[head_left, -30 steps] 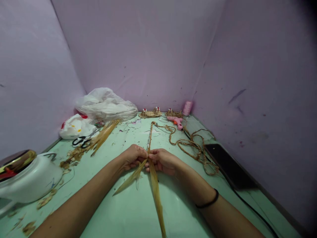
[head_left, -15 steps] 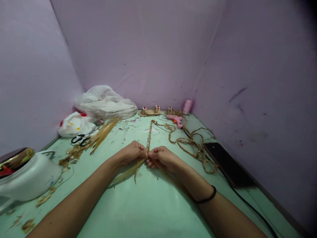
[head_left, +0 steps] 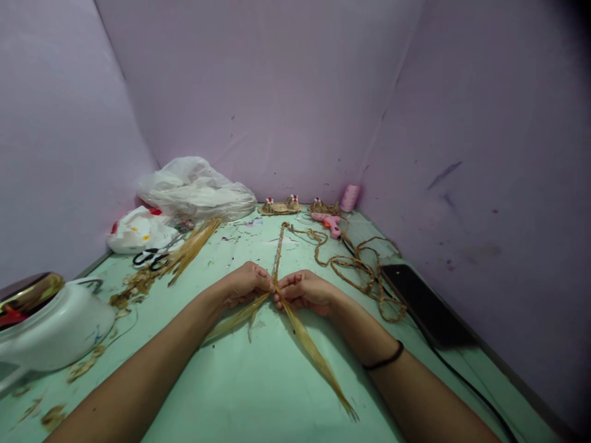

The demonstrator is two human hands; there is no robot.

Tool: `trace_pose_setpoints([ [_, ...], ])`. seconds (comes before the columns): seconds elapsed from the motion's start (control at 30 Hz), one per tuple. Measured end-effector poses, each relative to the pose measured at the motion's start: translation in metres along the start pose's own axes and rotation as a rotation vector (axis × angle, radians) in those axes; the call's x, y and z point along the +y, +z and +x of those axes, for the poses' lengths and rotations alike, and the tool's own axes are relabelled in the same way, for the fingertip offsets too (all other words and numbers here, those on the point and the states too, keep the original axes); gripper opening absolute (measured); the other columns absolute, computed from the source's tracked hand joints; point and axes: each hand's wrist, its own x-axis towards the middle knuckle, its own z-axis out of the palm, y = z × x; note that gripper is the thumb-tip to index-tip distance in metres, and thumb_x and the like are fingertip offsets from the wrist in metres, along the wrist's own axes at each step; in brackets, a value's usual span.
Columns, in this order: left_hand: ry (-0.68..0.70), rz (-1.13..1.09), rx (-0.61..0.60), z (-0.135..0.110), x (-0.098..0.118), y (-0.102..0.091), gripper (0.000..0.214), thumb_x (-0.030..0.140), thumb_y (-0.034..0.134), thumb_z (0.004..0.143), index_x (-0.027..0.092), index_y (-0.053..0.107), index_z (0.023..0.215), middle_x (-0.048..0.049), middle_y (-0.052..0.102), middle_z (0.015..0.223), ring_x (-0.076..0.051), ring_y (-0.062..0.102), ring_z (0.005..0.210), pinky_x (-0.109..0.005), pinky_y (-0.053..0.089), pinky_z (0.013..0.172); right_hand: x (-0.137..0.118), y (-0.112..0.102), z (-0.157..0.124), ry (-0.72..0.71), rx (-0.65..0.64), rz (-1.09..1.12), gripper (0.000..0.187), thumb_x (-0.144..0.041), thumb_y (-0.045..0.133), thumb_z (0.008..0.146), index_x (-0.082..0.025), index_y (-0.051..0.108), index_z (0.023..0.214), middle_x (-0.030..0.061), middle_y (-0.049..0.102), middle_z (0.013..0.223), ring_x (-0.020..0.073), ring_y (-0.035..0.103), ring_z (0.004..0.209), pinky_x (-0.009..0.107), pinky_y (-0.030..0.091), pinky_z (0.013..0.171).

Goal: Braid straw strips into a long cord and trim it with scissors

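Observation:
A thin twisted cord of dry plant fibre (head_left: 279,251) runs toward me down the middle of the green table. At its near end my left hand (head_left: 247,284) pinches the cord and a loose fibre strip (head_left: 237,319) that trails down to the left. My right hand (head_left: 307,289) is closed at the same spot, fingertips almost touching the left ones. Another pale fibre strip (head_left: 311,347) hangs from this point toward the lower right, its end frayed. The fingertips partly hide where cord and strips meet.
Coiled brown rope (head_left: 353,264) and a black phone (head_left: 427,304) lie to the right, beside a cable. A pink glue gun (head_left: 329,223) and thread spool (head_left: 350,198) stand behind. Leftward are scissors (head_left: 152,259), fibre strips (head_left: 194,246), a plastic bag (head_left: 198,191) and a white container (head_left: 60,326).
The right-hand fibre strip, earlier lying along my right forearm, now hangs free toward the lower right. My right fingers have opened slightly around the joint; both hands stay in about the same place.

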Motion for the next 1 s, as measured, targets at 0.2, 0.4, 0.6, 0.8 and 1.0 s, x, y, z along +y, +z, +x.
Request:
trace_pose_setpoints([
  [0.2,0.003,-0.006,0.018,-0.002,0.003,0.005,0.013,0.024,0.053,0.057,0.016,0.045,0.051,0.0093,0.025,0.035,-0.003,0.014,0.030,-0.023,0.005,0.034,0.002,0.008,0.001,-0.033,0.067,-0.005,0.010,-0.011,0.060,0.057,-0.013,0.054,0.065,-0.0012,0.057,0.048,0.0101,0.055,0.046,0.023,0.046,0.050],
  [0.4,-0.036,-0.025,0.020,-0.002,0.004,0.005,0.015,0.025,0.055,0.053,0.016,0.042,0.050,0.0096,0.025,0.038,-0.002,0.014,0.032,-0.022,0.004,0.036,0.005,0.009,0.007,-0.140,0.151,-0.234,0.015,-0.003,0.056,0.056,-0.015,0.049,0.060,-0.0065,0.049,0.038,0.0049,0.040,0.034,0.016,0.026,0.034],
  [0.6,-0.078,-0.020,0.033,0.000,0.007,0.005,0.012,0.025,0.053,0.050,0.017,0.043,0.051,0.0089,0.026,0.038,-0.003,0.016,0.033,-0.022,0.004,0.037,0.006,0.005,0.010,-0.186,0.187,-0.233,0.014,-0.001,0.052,0.051,-0.014,0.051,0.055,-0.0067,0.049,0.041,0.0040,0.037,0.036,0.017,0.025,0.038],
  [0.8,-0.069,-0.018,0.040,-0.002,0.006,0.003,0.012,0.025,0.054,0.051,0.016,0.046,0.052,0.0092,0.025,0.038,-0.003,0.015,0.033,-0.022,0.003,0.037,0.000,0.003,0.004,-0.132,0.073,-0.154,0.009,-0.017,0.055,0.060,-0.011,0.058,0.056,-0.0006,0.054,0.049,0.0036,0.035,0.039,0.019,0.017,0.038],
  [1.0,-0.051,-0.055,0.026,0.001,0.004,0.003,0.014,0.025,0.054,0.051,0.017,0.043,0.052,0.0096,0.026,0.038,-0.003,0.015,0.032,-0.021,0.004,0.034,0.003,0.005,0.007,-0.149,0.173,-0.172,0.006,-0.017,0.058,0.058,-0.012,0.056,0.054,-0.0035,0.050,0.044,0.0040,0.033,0.038,0.020,0.018,0.040],
])
